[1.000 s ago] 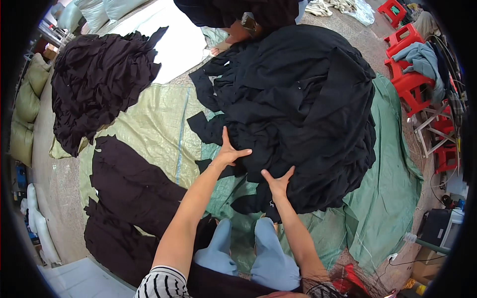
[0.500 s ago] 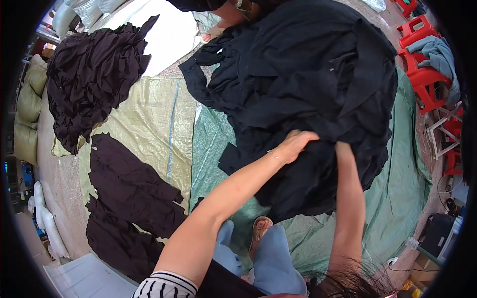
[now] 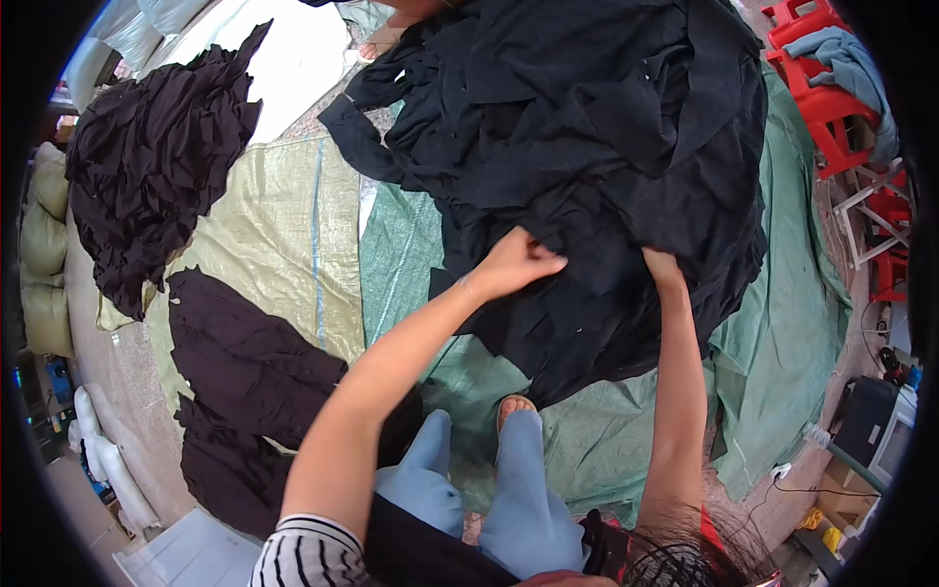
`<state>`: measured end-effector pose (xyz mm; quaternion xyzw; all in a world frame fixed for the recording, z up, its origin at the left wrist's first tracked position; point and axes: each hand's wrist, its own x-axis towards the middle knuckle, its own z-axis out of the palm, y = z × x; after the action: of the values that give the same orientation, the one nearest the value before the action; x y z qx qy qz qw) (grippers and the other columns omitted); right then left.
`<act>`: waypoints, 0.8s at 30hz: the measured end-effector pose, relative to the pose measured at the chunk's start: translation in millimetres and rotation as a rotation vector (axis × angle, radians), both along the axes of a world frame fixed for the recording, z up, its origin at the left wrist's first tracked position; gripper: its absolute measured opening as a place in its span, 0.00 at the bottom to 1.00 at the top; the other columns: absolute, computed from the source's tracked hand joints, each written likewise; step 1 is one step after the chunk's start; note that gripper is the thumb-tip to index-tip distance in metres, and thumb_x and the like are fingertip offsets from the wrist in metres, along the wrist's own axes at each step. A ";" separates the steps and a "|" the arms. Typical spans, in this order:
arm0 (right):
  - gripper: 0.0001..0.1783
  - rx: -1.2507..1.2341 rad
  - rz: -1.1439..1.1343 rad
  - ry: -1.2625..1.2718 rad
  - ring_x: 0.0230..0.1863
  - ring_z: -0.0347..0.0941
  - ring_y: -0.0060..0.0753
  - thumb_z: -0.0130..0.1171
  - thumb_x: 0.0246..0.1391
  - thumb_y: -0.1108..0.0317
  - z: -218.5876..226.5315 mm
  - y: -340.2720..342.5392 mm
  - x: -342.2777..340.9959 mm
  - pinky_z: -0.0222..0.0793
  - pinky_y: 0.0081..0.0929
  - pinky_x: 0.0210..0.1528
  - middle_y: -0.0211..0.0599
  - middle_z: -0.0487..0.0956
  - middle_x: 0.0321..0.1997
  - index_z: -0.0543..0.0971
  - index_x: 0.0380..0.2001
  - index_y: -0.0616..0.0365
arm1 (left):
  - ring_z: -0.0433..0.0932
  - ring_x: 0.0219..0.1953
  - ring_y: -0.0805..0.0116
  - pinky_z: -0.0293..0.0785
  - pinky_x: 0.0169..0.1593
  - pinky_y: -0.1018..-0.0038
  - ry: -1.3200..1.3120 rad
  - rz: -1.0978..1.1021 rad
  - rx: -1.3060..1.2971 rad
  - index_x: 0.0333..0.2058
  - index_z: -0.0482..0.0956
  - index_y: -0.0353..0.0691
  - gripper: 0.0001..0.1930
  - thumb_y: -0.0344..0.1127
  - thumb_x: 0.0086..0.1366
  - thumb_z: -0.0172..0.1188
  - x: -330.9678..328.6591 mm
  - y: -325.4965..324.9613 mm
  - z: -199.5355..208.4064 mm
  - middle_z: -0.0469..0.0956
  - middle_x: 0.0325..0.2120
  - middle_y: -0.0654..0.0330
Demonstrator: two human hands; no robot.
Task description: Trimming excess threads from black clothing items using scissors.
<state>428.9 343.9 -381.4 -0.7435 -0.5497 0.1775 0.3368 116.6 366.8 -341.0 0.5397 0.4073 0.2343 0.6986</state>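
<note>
A large heap of black cloth (image 3: 577,127) lies in front of me, its folds loosely piled. My left hand (image 3: 514,263) is closed at the heap's near left side, the thumb towards the curled fingers with a fold of the cloth between them. To its right, my right hand (image 3: 659,262) reaches into the heap. Its fingers are hidden under the folds, so their grip cannot be made out. Both forearms extend over the near edge of the heap.
Under the heap spreads a green tarp (image 3: 782,391), beside a yellowish woven sheet (image 3: 264,215). Dark brown cloth pieces (image 3: 254,333) lie left of my legs, and a dark pile (image 3: 156,157) farther off. Red stools (image 3: 831,117) stand right; another person's foot (image 3: 368,51) shows at the back.
My left hand has moved left, its fingers now curled at the cloth. My right hand has come slightly out of the folds. The whole view has shifted a little.
</note>
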 end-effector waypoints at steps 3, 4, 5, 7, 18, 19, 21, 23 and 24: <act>0.37 -0.339 -0.161 0.352 0.59 0.73 0.49 0.72 0.50 0.53 41.8 -70.3 -74.1 0.64 0.34 0.64 0.52 0.79 0.54 0.73 0.57 0.66 | 0.81 0.41 0.53 0.77 0.48 0.62 0.513 0.049 0.203 0.63 0.60 0.41 0.37 0.37 0.58 0.68 -100.8 -76.4 26.2 0.79 0.44 0.50; 0.46 -0.195 -0.355 0.215 0.65 0.66 0.55 0.73 0.48 0.50 72.7 -91.5 -142.7 0.59 0.39 0.67 0.58 0.72 0.62 0.67 0.62 0.68 | 0.76 0.53 0.50 0.72 0.55 0.58 0.709 0.047 0.392 0.65 0.58 0.44 0.40 0.38 0.56 0.68 -158.8 -105.2 -0.9 0.72 0.55 0.47; 0.53 0.010 -0.342 -0.127 0.72 0.53 0.58 0.75 0.46 0.53 66.9 -128.9 -153.1 0.51 0.46 0.72 0.61 0.55 0.72 0.59 0.66 0.69 | 0.67 0.61 0.49 0.67 0.60 0.55 0.923 -0.005 0.477 0.66 0.57 0.45 0.43 0.39 0.54 0.70 -177.4 -118.4 -19.1 0.64 0.62 0.46; 0.66 -0.017 -0.351 -0.179 0.76 0.43 0.65 0.78 0.36 0.45 67.8 -188.8 -175.5 0.42 0.62 0.72 0.61 0.43 0.77 0.53 0.72 0.57 | 0.50 0.72 0.47 0.54 0.68 0.48 1.173 -0.238 0.536 0.69 0.52 0.48 0.51 0.43 0.51 0.73 -182.9 -122.9 -29.9 0.47 0.70 0.46; 0.32 -0.683 -0.253 -0.429 0.70 0.48 0.77 0.62 0.45 0.52 -25.5 -102.2 -251.5 0.44 0.84 0.60 0.62 0.69 0.61 0.75 0.55 0.52 | 0.31 0.75 0.41 0.73 0.57 0.42 1.438 -0.642 0.367 0.73 0.30 0.53 0.76 0.55 0.36 0.82 -185.0 -108.5 -20.7 0.26 0.73 0.41; 0.31 -0.453 -0.253 -0.497 0.70 0.50 0.72 0.61 0.46 0.53 -47.9 -90.2 -238.7 0.40 0.81 0.62 0.56 0.69 0.62 0.76 0.55 0.51 | 0.31 0.75 0.41 0.74 0.56 0.43 1.421 -0.662 0.369 0.73 0.29 0.53 0.76 0.55 0.36 0.81 -174.3 -107.1 -22.0 0.25 0.73 0.41; 0.30 -0.178 -0.253 -0.389 0.70 0.54 0.59 0.60 0.48 0.54 -62.8 -62.6 -224.8 0.36 0.75 0.66 0.45 0.70 0.65 0.76 0.55 0.51 | 0.29 0.75 0.41 0.74 0.57 0.42 1.405 -0.682 0.351 0.73 0.28 0.54 0.76 0.56 0.37 0.81 -165.0 -103.2 -19.1 0.24 0.73 0.41; 0.30 -0.026 -0.251 -0.325 0.70 0.56 0.48 0.60 0.50 0.51 -54.5 -21.7 -214.8 0.35 0.68 0.69 0.36 0.70 0.65 0.76 0.56 0.49 | 0.28 0.75 0.41 0.73 0.58 0.40 1.424 -0.692 0.310 0.73 0.28 0.54 0.76 0.55 0.37 0.81 -169.6 -100.7 -13.2 0.23 0.73 0.41; 0.30 0.073 -0.249 -0.443 0.70 0.56 0.45 0.60 0.51 0.48 -58.4 -5.6 -198.4 0.34 0.64 0.71 0.33 0.70 0.65 0.76 0.56 0.47 | 0.28 0.75 0.41 0.73 0.58 0.40 1.413 -0.694 0.308 0.73 0.28 0.54 0.76 0.55 0.37 0.81 -165.2 -101.5 -15.9 0.23 0.73 0.41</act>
<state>230.5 338.3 -439.8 -0.8136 -0.5204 -0.0523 0.2542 -48.7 265.3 -357.0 0.7465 0.5254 -0.3397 0.2264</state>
